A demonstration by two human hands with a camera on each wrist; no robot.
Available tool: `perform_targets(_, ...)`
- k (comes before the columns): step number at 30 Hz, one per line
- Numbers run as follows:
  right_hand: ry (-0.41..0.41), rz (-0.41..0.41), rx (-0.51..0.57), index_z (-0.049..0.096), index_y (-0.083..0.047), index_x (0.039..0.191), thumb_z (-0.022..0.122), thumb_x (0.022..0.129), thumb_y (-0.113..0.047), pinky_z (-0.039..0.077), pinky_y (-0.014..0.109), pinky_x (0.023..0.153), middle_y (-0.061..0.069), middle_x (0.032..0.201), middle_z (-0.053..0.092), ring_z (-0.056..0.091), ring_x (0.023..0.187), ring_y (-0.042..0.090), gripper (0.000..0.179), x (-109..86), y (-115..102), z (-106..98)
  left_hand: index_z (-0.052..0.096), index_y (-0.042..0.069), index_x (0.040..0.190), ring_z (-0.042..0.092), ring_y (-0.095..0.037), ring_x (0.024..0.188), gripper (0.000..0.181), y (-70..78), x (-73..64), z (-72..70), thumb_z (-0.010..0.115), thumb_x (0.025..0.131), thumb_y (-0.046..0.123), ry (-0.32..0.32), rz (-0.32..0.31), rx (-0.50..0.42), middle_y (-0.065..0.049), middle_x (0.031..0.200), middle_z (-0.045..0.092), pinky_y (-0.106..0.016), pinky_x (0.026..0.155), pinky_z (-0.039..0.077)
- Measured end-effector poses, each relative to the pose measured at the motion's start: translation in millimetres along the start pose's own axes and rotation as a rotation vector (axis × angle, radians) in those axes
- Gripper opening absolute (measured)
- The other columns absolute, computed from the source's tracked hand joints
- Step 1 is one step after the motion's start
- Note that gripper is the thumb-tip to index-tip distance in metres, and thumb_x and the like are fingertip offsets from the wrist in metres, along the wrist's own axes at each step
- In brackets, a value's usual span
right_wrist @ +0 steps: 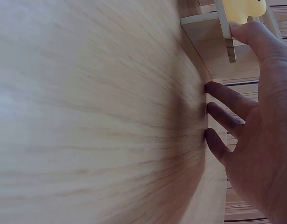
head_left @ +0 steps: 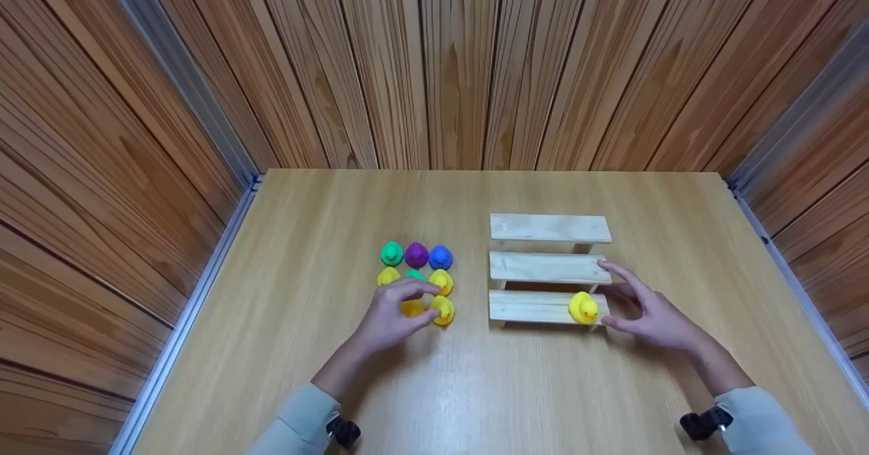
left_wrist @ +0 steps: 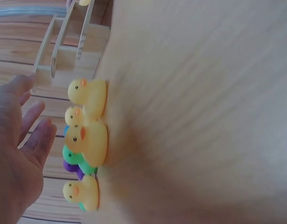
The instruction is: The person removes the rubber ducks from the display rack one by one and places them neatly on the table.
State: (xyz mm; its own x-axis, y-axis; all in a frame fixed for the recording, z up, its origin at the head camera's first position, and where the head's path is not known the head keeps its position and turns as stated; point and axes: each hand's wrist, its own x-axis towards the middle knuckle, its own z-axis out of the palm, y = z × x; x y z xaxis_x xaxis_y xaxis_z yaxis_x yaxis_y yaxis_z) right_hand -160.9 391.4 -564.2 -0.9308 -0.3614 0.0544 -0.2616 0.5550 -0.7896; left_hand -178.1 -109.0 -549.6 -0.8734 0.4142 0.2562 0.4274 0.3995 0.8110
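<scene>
My left hand (head_left: 397, 311) hovers over a cluster of small rubber ducks, its thumb and fingers apart and nothing held. Nearest its fingertips are a front yellow duck (head_left: 444, 312) and another yellow duck (head_left: 442, 280) behind it; the hand partly hides others. In the left wrist view, the hand (left_wrist: 15, 144) is above the ducks, such as the yellow duck (left_wrist: 89, 142). At the right end of a three-step wooden stand (head_left: 526, 305), my right hand (head_left: 648, 311) has its thumb at the lowest step and a finger at the middle one. A yellow duck (head_left: 583, 307) sits on the lowest step beside the thumb.
Along the cluster's back row stand a green duck (head_left: 392, 252), a purple duck (head_left: 416, 255) and a blue duck (head_left: 440, 257). The wooden table (head_left: 475, 387) is bounded by plank-patterned walls (head_left: 448, 68) at the back and both sides.
</scene>
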Motion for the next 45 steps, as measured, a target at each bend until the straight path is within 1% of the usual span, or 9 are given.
perform_targets(4,-0.018,0.035,-0.017,0.025,-0.028,0.179,0.084,0.103,-0.024,0.028,-0.003,0.115,0.023,0.178,0.046,0.056,0.156,0.037,0.096,0.6,-1,0,0.08,0.005,0.132,0.075,-0.029,0.13,0.035,6.9,4.1,5.6,0.087,0.101,0.02,-0.039,-0.015,-0.017,-0.008,0.136,0.081,-0.049,0.114,0.065)
perform_targets(6,-0.018,0.037,-0.021,0.025,-0.028,0.179,0.084,0.103,-0.025,0.028,-0.003,0.115,0.024,0.177,0.047,0.054,0.156,0.046,0.096,1.2,-1,0,0.079,0.007,0.134,0.074,-0.028,0.133,0.036,9.4,7.3,8.8,0.086,0.102,0.021,-0.058,-0.018,-0.027,-0.008,0.138,0.08,-0.049,0.115,0.064)
perform_targets(13,-0.007,0.009,-0.021,0.027,-0.026,0.179,0.085,0.102,-0.022,0.028,-0.002,0.117,0.024,0.172,0.054,0.059,0.154,0.026,0.096,2.5,-2,-1,0.077,0.011,0.139,0.073,-0.027,0.138,0.04,20.2,20.4,23.6,0.084,0.103,0.027,-0.102,0.002,-0.022,-0.006,0.144,0.079,-0.05,0.118,0.063)
perform_targets(18,-0.001,0.018,-0.02,0.028,-0.027,0.179,0.086,0.102,-0.023,0.029,-0.003,0.117,0.022,0.175,0.051,0.059,0.153,0.023,0.097,3.5,-3,-1,0.076,0.012,0.14,0.072,-0.028,0.139,0.041,27.2,28.5,36.6,0.085,0.102,0.024,-0.127,0.022,-0.01,-0.007,0.146,0.078,-0.047,0.116,0.064)
perform_targets(22,0.005,0.007,-0.01,0.03,-0.026,0.178,0.088,0.101,-0.023,0.031,-0.003,0.117,0.02,0.178,0.047,0.059,0.15,0.006,0.097,4.2,-3,-1,0.077,0.012,0.14,0.072,-0.027,0.139,0.041,32.3,33.3,47.7,0.085,0.101,0.022,-0.128,0.033,-0.009,-0.008,0.145,0.078,-0.044,0.117,0.063)
perform_targets(25,-0.003,0.01,-0.015,0.028,-0.026,0.179,0.086,0.102,-0.024,0.03,-0.003,0.117,0.021,0.177,0.049,0.059,0.152,0.013,0.097,4.1,-3,0,0.076,0.012,0.14,0.072,-0.026,0.139,0.041,35.8,35.9,56.2,0.085,0.101,0.024,-0.136,0.034,-0.022,-0.008,0.145,0.078,-0.044,0.119,0.063)
perform_targets(31,-0.012,0.031,-0.027,0.026,-0.028,0.179,0.085,0.103,-0.025,0.028,-0.003,0.116,0.023,0.173,0.053,0.055,0.154,0.049,0.097,2.8,-4,1,0.076,0.015,0.142,0.072,-0.024,0.139,0.043,43.1,40.7,73.3,0.085,0.102,0.028,-0.158,0.046,-0.023,-0.006,0.146,0.078,-0.038,0.119,0.062)
perform_targets(39,-0.013,0.032,-0.034,0.025,-0.027,0.18,0.085,0.103,-0.025,0.027,-0.003,0.114,0.024,0.181,0.04,0.053,0.156,0.052,0.098,1.4,-3,-1,0.076,0.017,0.143,0.073,-0.019,0.138,0.044,55.7,53.2,95.7,0.087,0.101,0.026,-0.176,0.053,-0.035,-0.003,0.146,0.079,-0.032,0.119,0.06)
perform_targets(45,-0.021,0.046,-0.032,0.024,-0.028,0.18,0.084,0.104,-0.026,0.026,-0.003,0.113,0.026,0.181,0.04,0.051,0.158,0.054,0.096,0.5,-4,-2,0.076,0.016,0.143,0.073,-0.016,0.136,0.044,66.1,65.6,111.2,0.086,0.101,0.028,-0.19,0.1,-0.006,-0.003,0.146,0.079,-0.028,0.116,0.06)
